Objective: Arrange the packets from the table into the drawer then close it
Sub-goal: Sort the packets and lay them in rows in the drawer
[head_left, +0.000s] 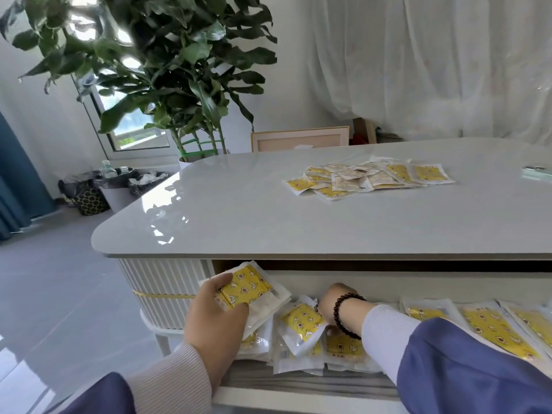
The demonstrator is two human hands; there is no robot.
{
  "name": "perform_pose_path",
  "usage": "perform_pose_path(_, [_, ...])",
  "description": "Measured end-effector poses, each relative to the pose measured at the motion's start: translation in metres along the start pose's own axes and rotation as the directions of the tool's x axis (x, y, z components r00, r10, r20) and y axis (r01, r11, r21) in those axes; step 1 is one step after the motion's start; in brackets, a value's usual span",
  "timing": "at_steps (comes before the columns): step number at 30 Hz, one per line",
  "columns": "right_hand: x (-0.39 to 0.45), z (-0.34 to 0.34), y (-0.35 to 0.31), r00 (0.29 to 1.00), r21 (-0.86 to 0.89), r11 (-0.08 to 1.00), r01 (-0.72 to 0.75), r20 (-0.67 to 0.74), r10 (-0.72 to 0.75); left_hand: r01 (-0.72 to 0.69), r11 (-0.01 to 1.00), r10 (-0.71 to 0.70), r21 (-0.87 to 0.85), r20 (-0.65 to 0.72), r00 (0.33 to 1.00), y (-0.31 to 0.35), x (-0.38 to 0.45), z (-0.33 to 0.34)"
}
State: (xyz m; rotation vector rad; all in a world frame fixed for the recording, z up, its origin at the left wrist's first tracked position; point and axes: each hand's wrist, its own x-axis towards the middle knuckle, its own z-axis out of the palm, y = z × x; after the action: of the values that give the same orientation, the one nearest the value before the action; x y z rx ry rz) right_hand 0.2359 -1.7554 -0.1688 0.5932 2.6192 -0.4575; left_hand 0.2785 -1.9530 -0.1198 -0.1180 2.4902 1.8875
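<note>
Left hand [216, 312], nearest the lens, grips a small stack of yellow packets [246, 289] w/ thumb on top & fingers curled under, over the open drawer's [298, 397] left end; stack's long axis runs lower-left to upper-right, tilted up. Right hand [334, 306], wearing a bead bracelet [348, 315], reaches down among loose packets in the drawer [301, 324]; fingers hidden, can't tell their state. More packets lie in a row to the right [490, 327]. Approx halfway by my read: a pile [369, 179] waits on the counter [239, 210], well apart; drawer not yet closed.

Left hand [216, 318] holds packets [248, 289] over open drawer [298, 397].
</note>
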Motion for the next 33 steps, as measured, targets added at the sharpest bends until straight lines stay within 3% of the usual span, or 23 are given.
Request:
perform_pose_path(5, [-0.017, -0.006, -0.003, 0.997, -0.15, 0.989, -0.007, 0.07, 0.018, -0.001, 1.0, 0.001, 0.009, 0.009, 1.0, 0.0, 0.0, -0.001])
perform_pose_path(9, [-0.009, 0.001, 0.0, 0.995, 0.088, 0.996, 0.015, 0.1, -0.024, -0.026, 0.999, 0.026, 0.023, 0.017, 1.0, -0.002, 0.0, -0.001])
perform_pose_path(15, [-0.007, 0.008, -0.004, 0.998, 0.082, 0.994, 0.066, -0.003, -0.066, -0.087, 0.993, 0.083, 0.08, 0.044, 0.996, -0.007, 0.005, -0.002])
perform_pose_path(19, [-0.008, 0.0, 0.003, 0.997, 0.262, 0.962, 0.075, -0.033, -0.069, -0.08, 0.994, 0.077, 0.068, 0.055, 0.996, -0.006, 0.005, 0.0])
perform_pose_path(21, [-0.011, -0.007, 0.01, 0.999, 0.493, 0.868, 0.054, -0.023, -0.049, -0.059, 0.997, 0.056, 0.042, 0.065, 0.996, -0.005, 0.004, 0.0])
perform_pose_path(23, [-0.019, -0.014, 0.017, 0.994, 0.782, 0.621, -0.043, 0.094, -0.05, -0.056, 0.998, 0.054, 0.017, 0.074, 0.996, -0.003, 0.001, 0.0])
perform_pose_path(25, [-0.027, -0.02, 0.023, 0.977, 0.892, 0.441, -0.098, 0.17, -0.127, -0.084, 0.996, 0.083, 0.002, 0.1, 0.991, 0.001, -0.002, -0.001])
perform_pose_path(29, [-0.049, -0.027, 0.027, 0.94, 0.945, 0.324, -0.052, 0.157, -0.304, -0.089, 0.996, 0.092, -0.025, 0.194, 0.977, 0.008, -0.008, -0.003])
perform_pose_path(33, [-0.063, -0.025, 0.028, 0.927, 0.967, 0.255, 0.027, 0.071, -0.369, -0.095, 0.995, 0.096, -0.018, 0.287, 0.953, 0.008, -0.01, -0.006])
